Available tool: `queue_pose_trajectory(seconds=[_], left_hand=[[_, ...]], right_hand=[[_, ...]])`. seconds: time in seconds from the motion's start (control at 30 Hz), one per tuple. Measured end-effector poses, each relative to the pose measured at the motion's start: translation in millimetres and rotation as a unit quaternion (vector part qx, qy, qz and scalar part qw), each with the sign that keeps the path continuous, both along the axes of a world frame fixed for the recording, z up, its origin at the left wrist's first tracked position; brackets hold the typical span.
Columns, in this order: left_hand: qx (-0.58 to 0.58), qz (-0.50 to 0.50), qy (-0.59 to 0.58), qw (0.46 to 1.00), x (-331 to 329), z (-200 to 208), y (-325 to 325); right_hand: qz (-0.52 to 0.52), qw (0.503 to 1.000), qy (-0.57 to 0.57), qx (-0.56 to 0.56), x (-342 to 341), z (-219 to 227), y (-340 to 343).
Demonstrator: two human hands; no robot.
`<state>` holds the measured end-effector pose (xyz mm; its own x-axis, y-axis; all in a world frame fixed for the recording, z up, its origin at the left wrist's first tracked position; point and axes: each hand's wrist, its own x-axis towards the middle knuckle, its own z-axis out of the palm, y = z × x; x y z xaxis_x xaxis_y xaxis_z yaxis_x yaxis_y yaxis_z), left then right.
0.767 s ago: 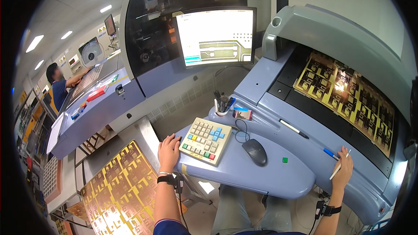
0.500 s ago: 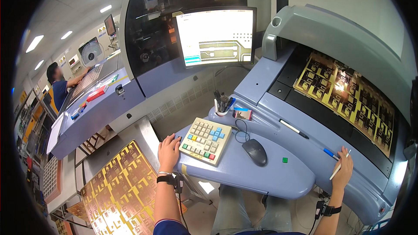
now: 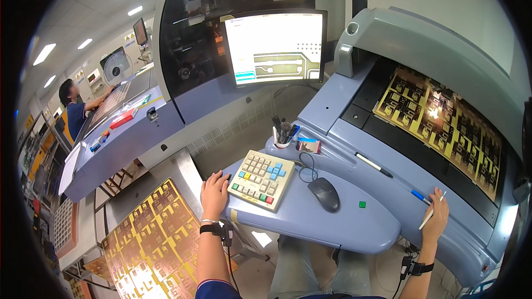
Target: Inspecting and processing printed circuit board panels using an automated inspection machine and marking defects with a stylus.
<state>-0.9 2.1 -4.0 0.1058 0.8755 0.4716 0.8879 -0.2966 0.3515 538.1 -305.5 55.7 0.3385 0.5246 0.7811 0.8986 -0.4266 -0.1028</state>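
My left hand (image 3: 214, 195) lies on the left edge of the blue-grey console shelf (image 3: 354, 235), fingers stretched forward beside a beige keypad (image 3: 263, 180) with coloured keys. A small dark bit shows at its fingertips, too small to name. My right hand (image 3: 436, 216) is closed around a slim white pen-like stick (image 3: 425, 220), held at a slant over the machine's front ledge. Close to those fingers lies a blue and white marker (image 3: 420, 196). Behind the ledge, a gold-patterned circuit panel (image 3: 438, 124) sits on the machine's black bed, lit by a bright spot.
A black mouse (image 3: 324, 194) and a small green square (image 3: 362, 204) are on the shelf. A pen cup (image 3: 284, 135) stands behind, a black-and-white marker (image 3: 373, 165) on the ledge. The lit monitor (image 3: 275, 47) faces me. Another circuit panel (image 3: 152, 243) lies lower left; a co-worker (image 3: 75, 108) works farther off.
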Motion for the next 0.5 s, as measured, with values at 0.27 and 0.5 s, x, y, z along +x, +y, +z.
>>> queue_pose_trajectory(seconds=[0.27,0.5], left_hand=[[-0.010,-0.003,-0.009,1.000,-1.4,-1.1,1.0],[-0.014,0.001,-0.008,1.000,-0.8,-0.3,1.7]], right_hand=[[-0.002,1.000,-0.001,-0.003,0.7,-0.7,0.1],[-0.003,1.000,-0.002,0.001,-0.7,0.5,0.7]])
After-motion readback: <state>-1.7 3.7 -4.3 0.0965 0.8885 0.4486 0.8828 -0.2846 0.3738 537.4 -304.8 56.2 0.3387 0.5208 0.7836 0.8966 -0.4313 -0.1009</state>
